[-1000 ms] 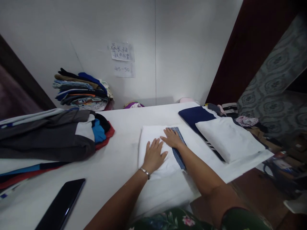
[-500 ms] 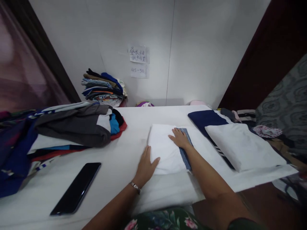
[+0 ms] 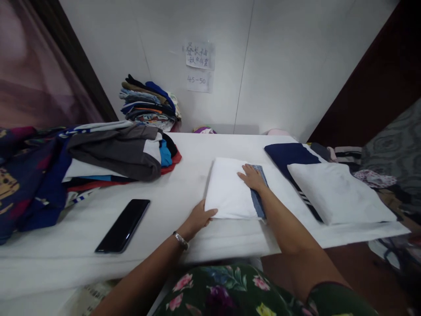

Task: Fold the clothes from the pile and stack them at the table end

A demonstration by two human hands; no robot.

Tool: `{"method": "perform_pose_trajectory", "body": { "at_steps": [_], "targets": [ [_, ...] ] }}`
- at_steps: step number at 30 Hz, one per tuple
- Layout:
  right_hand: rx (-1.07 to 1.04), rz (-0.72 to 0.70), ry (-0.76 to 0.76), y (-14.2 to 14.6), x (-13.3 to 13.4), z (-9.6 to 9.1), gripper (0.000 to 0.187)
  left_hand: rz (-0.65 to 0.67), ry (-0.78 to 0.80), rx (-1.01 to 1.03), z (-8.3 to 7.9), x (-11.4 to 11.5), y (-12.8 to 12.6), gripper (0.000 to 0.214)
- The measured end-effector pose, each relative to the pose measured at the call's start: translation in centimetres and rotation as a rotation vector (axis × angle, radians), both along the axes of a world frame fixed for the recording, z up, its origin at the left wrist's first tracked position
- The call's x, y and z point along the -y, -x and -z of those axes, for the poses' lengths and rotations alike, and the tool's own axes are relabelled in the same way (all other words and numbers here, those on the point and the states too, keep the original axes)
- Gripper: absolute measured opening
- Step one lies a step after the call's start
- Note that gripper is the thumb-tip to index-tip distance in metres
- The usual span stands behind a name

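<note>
While the left hand [image 3: 197, 216] clamps folded white cloth [image 3: 228, 188] by a corner, right hand [image 3: 253, 178] flat across denim [image 3: 257, 205], thumb apart

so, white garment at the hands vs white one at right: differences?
Middle garment shows a denim strip; right garment looks plain white.
Left hand and right hand touch middle garment; neither touches right garment.
Middle garment sits apart from the navy cloth; right garment overlaps it.
Shared: both look folded and mostly white.

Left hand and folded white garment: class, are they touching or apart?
Touching: the head view shows the left hand at the near-left corner of the folded white garment, thumb overlapping it.
</note>
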State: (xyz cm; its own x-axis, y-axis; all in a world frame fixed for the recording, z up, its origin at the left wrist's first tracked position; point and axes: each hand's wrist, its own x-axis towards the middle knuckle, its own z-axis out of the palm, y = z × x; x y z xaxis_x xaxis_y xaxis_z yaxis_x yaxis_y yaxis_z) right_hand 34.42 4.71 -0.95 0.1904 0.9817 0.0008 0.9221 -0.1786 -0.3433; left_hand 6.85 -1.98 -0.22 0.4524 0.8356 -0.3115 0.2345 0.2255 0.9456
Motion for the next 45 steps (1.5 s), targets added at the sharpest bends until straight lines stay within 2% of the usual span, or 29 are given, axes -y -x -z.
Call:
{"method": "perform_pose_trajectory", "body": {
  "at_steps": [4, 7, 9, 11, 14, 17, 20, 23, 26, 29, 31, 35, 39, 45],
  "targets": [
    [-0.010, 0.006, -0.003, 0.0, 0.1, 0.1, 0.063, 0.068, -0.037, -0.143, -0.1, 0.2, 1.3, 0.020],
    [-0.009, 0.003, -0.010, 0.0, 0.0, 0.2, 0.062, 0.152, -0.038, -0.225, -0.1, -0.4, 2.8, 0.035],
    [-0.005, 0.001, -0.021, 0.0, 0.0, 0.3, 0.062, 0.111, -0.129, -0.308, -0.3, -1.2, 3.6, 0.048],
    [0.000, 0.001, -0.024, 0.2, 0.0, 0.3, 0.062, 0.001, -0.324, -0.398, -0.7, -2.3, 3.7, 0.051],
    [0.012, 0.008, -0.010, 0.4, 0.1, 0.1, 0.062, -0.055, -0.661, -0.473, -1.6, -3.7, 1.5, 0.048],
    [0.038, 0.009, 0.008, 0.6, 0.2, -0.2, 0.062, 0.066, -0.924, -0.543, -1.7, -4.6, -2.5, 0.054],
    [0.053, 0.003, 0.041, 0.6, 0.3, -0.7, 0.064, 0.184, -1.066, -0.677, -0.4, -4.8, -5.8, 0.061],
    [0.039, -0.009, 0.096, 0.9, 0.1, -1.9, 0.065, 0.194, -1.167, -0.771, 1.4, -4.8, -6.9, 0.064],
    [0.030, 0.001, 0.059, 1.7, -0.6, -3.5, 0.067, 0.189, -1.206, -0.801, 2.4, -4.9, -6.6, 0.065],
    [0.089, -0.011, -0.086, 2.0, -1.9, -4.1, 0.072, 0.189, -1.200, -0.815, 2.5, -5.1, -6.4, 0.065],
    [0.114, -0.026, -0.057, 1.5, -2.8, -3.5, 0.072, 0.197, -1.189, -0.816, 2.3, -5.2, -6.4, 0.065],
    [0.057, -0.012, 0.198, -0.2, -3.9, -1.1, 0.072, 0.219, -1.173, -0.808, 2.2, -5.1, -6.4, 0.063],
    [0.037, -0.011, 0.185, -1.0, -4.3, 0.2, 0.074, 0.209, -1.187, -0.792, 2.4, -5.0, -6.4, 0.063],
    [0.039, -0.010, 0.179, -0.9, -4.2, 0.2, 0.073, 0.228, -1.082, -0.728, 1.9, -5.1, -6.1, 0.062]
  ]
}}
